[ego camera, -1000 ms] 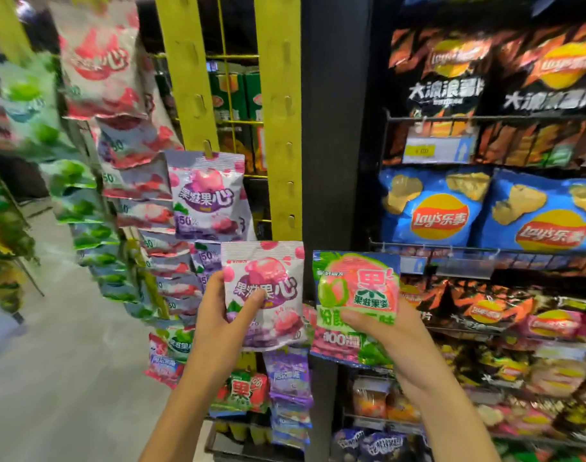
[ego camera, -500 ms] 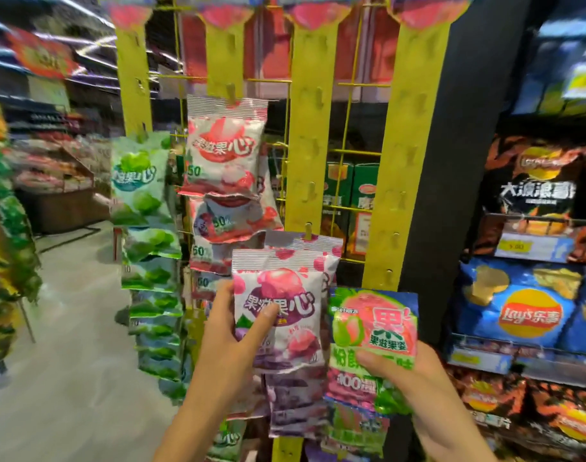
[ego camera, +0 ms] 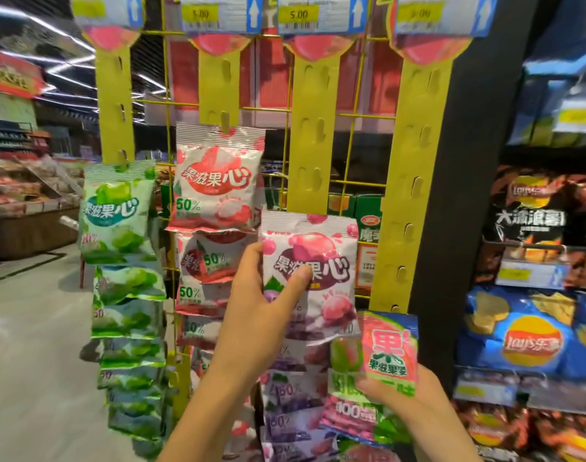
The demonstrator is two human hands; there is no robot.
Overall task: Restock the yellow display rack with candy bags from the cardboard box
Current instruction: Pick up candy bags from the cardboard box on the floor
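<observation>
- Yellow display rack (ego camera: 306, 155), centre of frame: 4 vertical yellow strips, each topped by a price tag; 2 tags read 5.00, the other 2 are blurred.
- Strip 1 (left): column of green candy bags (ego camera: 116, 213), about 7 visible, lower ones blurred, count not certain.
- Strip 2: column of red-and-white lychee bags (ego camera: 216, 181), top one clear, at least 3 more below, partly hidden.
- Strip 3: upper hooks bare; purple bags hang low, behind the hands, count unclear.
- Strip 4 (right): hooks bare in the visible part.
- Left hand (ego camera: 263, 315), centre frame: grip pinching 1 purple-and-pink candy bag (ego camera: 313, 271), thumb on the front, fingers behind; bag upright in front of strip 3, its top edge just below the bare hooks. Cannot tell if it hangs on a hook.
- Right hand (ego camera: 406, 400), lower right: grip closed on a stack of pink-and-green candy bags (ego camera: 386, 351); at least 2, exact count unclear.
- Chip shelves (ego camera: 531, 275), right edge: 1 blue chip bag fully visible, black ones above.
- Cardboard box not in view.
</observation>
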